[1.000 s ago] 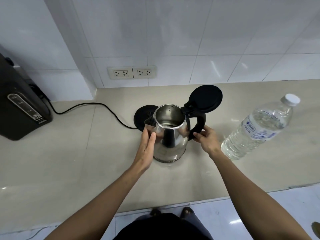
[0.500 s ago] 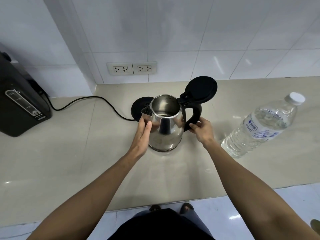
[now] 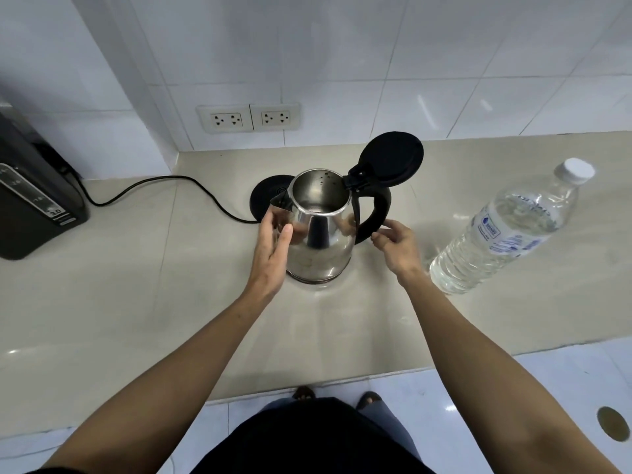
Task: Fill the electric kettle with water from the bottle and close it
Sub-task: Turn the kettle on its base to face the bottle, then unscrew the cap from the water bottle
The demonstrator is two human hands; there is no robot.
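The steel electric kettle [image 3: 319, 244] stands on the beige counter [image 3: 154, 302], off its base, with its black lid [image 3: 390, 159] hinged upright and the inside showing. My left hand [image 3: 273, 248] cups the kettle's left side under the spout, thumb on the front. Just right of the black handle [image 3: 374, 213], my right hand [image 3: 396, 244] has loosely curled fingertips beside the handle's lower end, not around it. To the right stands the clear water bottle [image 3: 506, 230], its white cap [image 3: 576, 171] on.
The round black kettle base [image 3: 265, 196] lies just behind the kettle, and its cord [image 3: 154, 183] runs left to a black appliance [image 3: 30, 206]. Wall sockets [image 3: 249, 118] sit on the tiled wall. The counter's front edge [image 3: 307, 388] is close to my body.
The kettle has been set down a little farther from me. My right hand has let go of the handle and drawn slightly back. My left hand stays on the kettle's side.
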